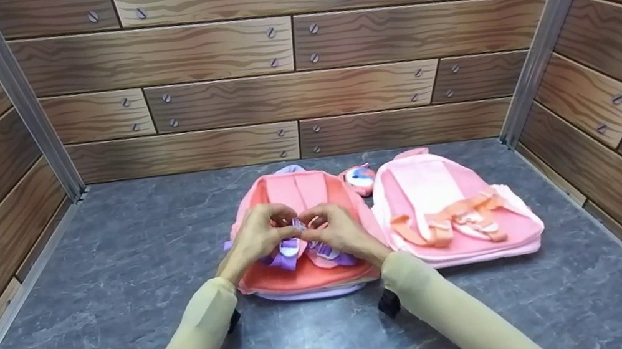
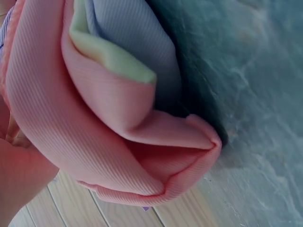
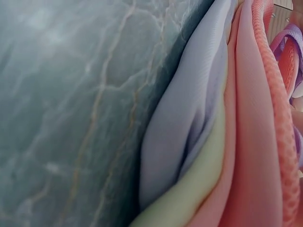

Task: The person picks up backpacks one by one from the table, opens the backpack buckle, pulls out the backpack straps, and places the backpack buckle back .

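A coral backpack (image 1: 281, 280) lies on its front, with its back panel and shoulder straps facing up. Over its middle, my left hand (image 1: 256, 234) and right hand (image 1: 339, 230) meet fingertip to fingertip. Between them they pinch a small purple strap buckle (image 1: 298, 224), partly hidden by the fingers. Purple webbing (image 1: 285, 262) with pale adjusters hangs just below the hands. In the left wrist view, the pack's pink side pocket (image 2: 113, 99) gapes beside my palm. Lilac and pale green cloth (image 3: 189, 194) shows along the pack's lower side in the right wrist view.
A pale pink backpack (image 1: 450, 176) with orange straps (image 1: 439, 222) lies right against the coral one. Behind and between them sits a small round pink item (image 1: 360, 179) with white and blue on it. Wood-patterned walls (image 1: 284, 90) enclose the dark marbled table (image 1: 130, 261).
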Available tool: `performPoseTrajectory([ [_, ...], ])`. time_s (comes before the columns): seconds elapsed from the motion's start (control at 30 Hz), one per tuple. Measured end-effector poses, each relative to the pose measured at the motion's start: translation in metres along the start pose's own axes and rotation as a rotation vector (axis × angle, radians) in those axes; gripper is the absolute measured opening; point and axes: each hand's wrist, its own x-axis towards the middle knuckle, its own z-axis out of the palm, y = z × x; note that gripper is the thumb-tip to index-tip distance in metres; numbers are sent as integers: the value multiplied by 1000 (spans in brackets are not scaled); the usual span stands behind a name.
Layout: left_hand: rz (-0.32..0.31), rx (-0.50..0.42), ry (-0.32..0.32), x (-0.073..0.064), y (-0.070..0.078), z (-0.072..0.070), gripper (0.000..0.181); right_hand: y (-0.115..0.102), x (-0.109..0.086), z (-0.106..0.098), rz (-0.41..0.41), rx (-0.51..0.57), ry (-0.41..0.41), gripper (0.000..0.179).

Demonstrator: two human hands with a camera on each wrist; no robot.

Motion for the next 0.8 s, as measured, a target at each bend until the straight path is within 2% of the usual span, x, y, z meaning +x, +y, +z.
performPoseTrajectory([
  [0.13,17,5,5,0,-1,0,24,-1,0,2,-11,-39,1,27],
  [0.43,5,19,-67,-1,-4,-10,25,0,-1,2,-11,-66,2,17],
  [0.8,17,42,-61,0,-5,-8,20,2,0,4,-27,3,5,20],
])
